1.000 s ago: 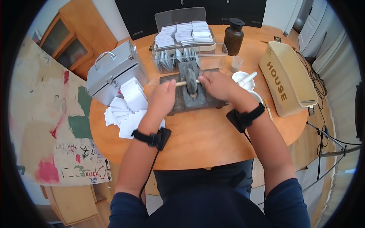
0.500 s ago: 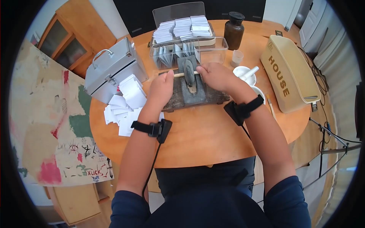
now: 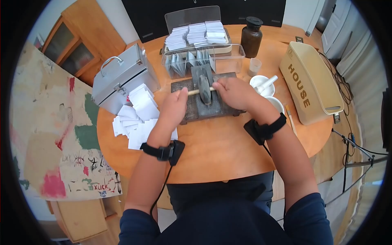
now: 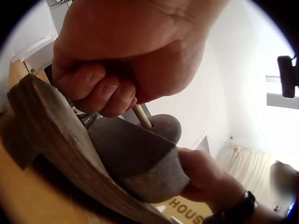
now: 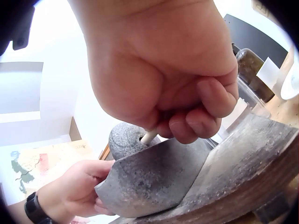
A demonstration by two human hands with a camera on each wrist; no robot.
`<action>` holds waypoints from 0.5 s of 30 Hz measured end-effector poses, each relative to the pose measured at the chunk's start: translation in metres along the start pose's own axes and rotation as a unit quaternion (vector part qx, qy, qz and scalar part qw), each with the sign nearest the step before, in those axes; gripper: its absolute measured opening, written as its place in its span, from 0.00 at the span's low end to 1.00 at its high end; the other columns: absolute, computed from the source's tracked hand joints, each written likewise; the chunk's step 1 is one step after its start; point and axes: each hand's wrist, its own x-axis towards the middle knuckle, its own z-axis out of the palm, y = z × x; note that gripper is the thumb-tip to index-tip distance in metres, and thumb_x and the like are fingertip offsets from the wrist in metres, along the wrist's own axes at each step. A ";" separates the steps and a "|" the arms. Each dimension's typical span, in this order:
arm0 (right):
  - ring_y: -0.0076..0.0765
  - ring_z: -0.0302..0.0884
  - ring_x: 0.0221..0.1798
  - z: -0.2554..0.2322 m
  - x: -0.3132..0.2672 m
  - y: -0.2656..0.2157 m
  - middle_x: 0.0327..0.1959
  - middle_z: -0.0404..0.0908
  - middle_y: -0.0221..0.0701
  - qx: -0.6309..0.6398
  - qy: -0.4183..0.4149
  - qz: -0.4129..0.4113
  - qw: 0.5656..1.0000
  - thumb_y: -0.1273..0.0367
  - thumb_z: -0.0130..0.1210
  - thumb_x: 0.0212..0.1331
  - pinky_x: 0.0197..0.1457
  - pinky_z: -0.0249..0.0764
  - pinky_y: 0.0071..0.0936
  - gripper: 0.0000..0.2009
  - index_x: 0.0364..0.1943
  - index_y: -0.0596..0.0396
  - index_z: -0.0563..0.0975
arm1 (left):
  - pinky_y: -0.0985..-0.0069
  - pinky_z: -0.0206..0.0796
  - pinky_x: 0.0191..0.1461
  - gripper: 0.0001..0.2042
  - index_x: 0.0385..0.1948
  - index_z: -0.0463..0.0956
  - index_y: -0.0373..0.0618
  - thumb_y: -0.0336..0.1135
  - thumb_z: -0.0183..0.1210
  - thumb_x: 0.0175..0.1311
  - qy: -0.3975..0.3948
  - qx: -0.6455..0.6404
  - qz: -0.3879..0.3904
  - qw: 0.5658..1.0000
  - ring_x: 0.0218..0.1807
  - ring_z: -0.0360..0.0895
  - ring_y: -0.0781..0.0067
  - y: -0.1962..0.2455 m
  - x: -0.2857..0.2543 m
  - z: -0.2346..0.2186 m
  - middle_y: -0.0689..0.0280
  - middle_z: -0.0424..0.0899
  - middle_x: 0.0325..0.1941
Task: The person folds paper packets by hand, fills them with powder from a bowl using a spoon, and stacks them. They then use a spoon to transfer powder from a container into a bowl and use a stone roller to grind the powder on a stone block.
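Observation:
A grey stone grinding wheel (image 3: 205, 93) stands on edge in a boat-shaped stone trough (image 3: 215, 108). Through its centre runs a pale wooden rod (image 3: 193, 92), which both hands grip, one on each side. My left hand (image 3: 173, 109) has its fingers curled round the left end. At the other end, my right hand (image 3: 237, 93) holds the rod close to the wheel. Both wrist views show the curled fingers just above the trough, with the rod (image 4: 142, 116) entering the wheel (image 5: 126, 139). A dark, worn base (image 3: 188, 112) carries the trough. What lies inside the trough is hidden.
White paper packets (image 3: 136, 118) lie before a silver metal case (image 3: 124, 77) at left. Clear boxes (image 3: 230, 61) with packets stand behind. Rightward are a brown bottle (image 3: 251, 38), a small cup (image 3: 255, 66), a white mortar and pestle (image 3: 268, 83), a brush (image 3: 290, 118) and a cream bin (image 3: 312, 83).
The wheel and both hands went away from the body along the trough by half a second ago, then came back toward it. Both hands have kept their hold on the rod.

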 end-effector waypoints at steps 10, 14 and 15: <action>0.57 0.78 0.47 0.001 -0.003 0.001 0.41 0.82 0.48 -0.012 -0.011 0.012 1.000 0.57 0.40 0.71 0.53 0.72 0.48 0.20 0.39 0.57 0.80 | 0.74 0.53 0.23 0.22 0.21 0.67 0.44 0.50 0.46 0.74 -0.030 -0.089 -0.017 0.995 0.18 0.59 0.81 -0.008 -0.009 0.003 0.74 0.64 0.14; 0.59 0.78 0.47 0.009 0.017 0.015 0.41 0.82 0.49 0.019 0.003 0.015 1.000 0.57 0.40 0.71 0.53 0.72 0.48 0.20 0.39 0.58 0.80 | 0.75 0.54 0.23 0.22 0.20 0.67 0.44 0.50 0.46 0.74 -0.018 -0.098 -0.009 0.995 0.18 0.61 0.80 -0.003 0.004 0.003 0.73 0.66 0.15; 0.59 0.78 0.47 0.008 0.017 0.012 0.41 0.82 0.49 0.018 0.003 0.014 1.000 0.57 0.40 0.71 0.53 0.72 0.48 0.20 0.39 0.58 0.80 | 0.75 0.53 0.23 0.22 0.20 0.67 0.45 0.50 0.46 0.74 -0.017 -0.106 -0.009 0.994 0.18 0.61 0.80 -0.004 0.011 0.004 0.73 0.66 0.15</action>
